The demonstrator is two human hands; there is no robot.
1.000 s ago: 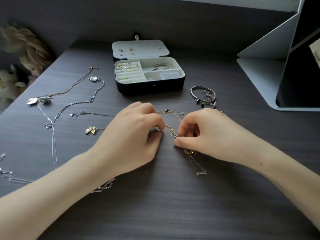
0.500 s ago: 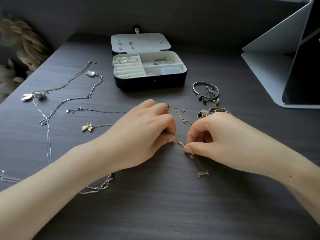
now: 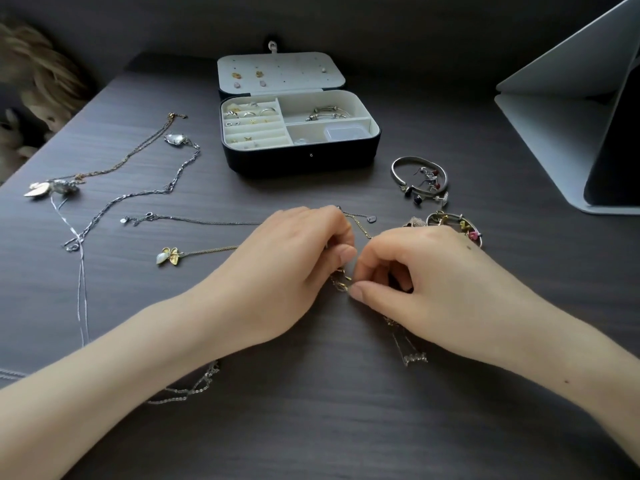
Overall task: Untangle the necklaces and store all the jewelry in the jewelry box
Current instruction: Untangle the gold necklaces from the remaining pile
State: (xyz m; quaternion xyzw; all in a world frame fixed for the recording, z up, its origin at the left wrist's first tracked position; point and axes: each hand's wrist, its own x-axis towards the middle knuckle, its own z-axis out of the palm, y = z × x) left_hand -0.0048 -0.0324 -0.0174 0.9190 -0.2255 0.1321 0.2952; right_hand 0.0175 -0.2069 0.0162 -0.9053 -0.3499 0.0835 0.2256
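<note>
Near the middle of the dark counter (image 3: 311, 427), the left hand (image 3: 287, 271) and right hand (image 3: 433, 282) meet fingertip to fingertip, each pinching the tangled gold necklace (image 3: 341, 283) that lies between them. Loose silver and gold necklaces (image 3: 175, 139) sprawl at 9 to 10 o'clock of the hands, and a silver bangle (image 3: 417, 176) lies at 1 o'clock. At 12 o'clock, farthest back, the jewelry box (image 3: 301, 161) stands open, rings (image 3: 249, 114) and bracelets (image 3: 327, 113) in its compartments.

Dark wood-grain table (image 3: 346, 427), grey wall (image 3: 381, 26)

Matt dark wood-grain table (image 3: 346, 427), shiny metal chains (image 3: 138, 199), box (image 3: 301, 161) lining perhaps velvet
</note>
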